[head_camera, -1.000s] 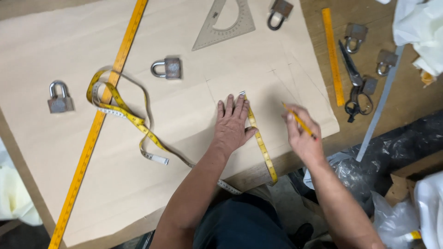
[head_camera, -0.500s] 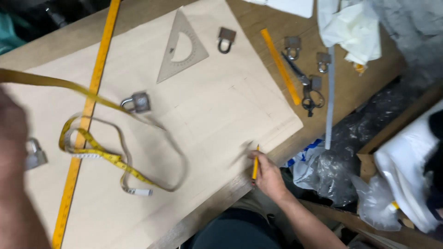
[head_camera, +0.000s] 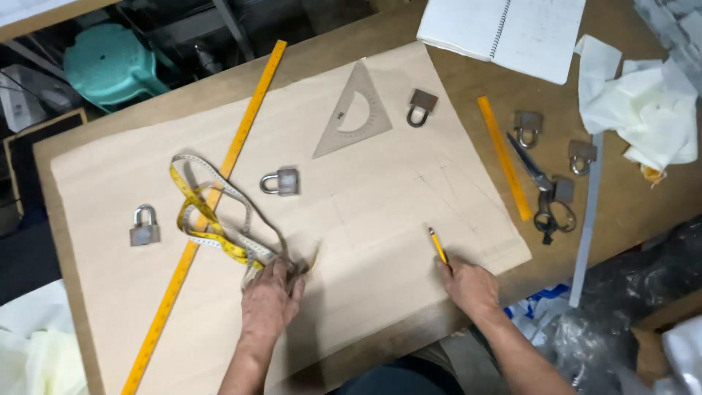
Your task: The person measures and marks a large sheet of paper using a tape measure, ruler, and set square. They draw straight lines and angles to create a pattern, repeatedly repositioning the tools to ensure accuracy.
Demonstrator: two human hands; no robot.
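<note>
Tape measure [head_camera: 212, 219] gathered under left hand [head_camera: 272, 296]; pencil [head_camera: 438, 246] clamped in right hand [head_camera: 469, 285].
Tape is coiled up-left of closed fingers, across the long ruler [head_camera: 208, 208]; pencil is pointed up-left onto paper [head_camera: 365, 241], right hand nearer the drawn lines.

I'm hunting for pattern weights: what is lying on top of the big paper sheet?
Three padlocks, a tangled tape measure, a set square, a long ruler. Anything under the left hand is hidden.
</note>
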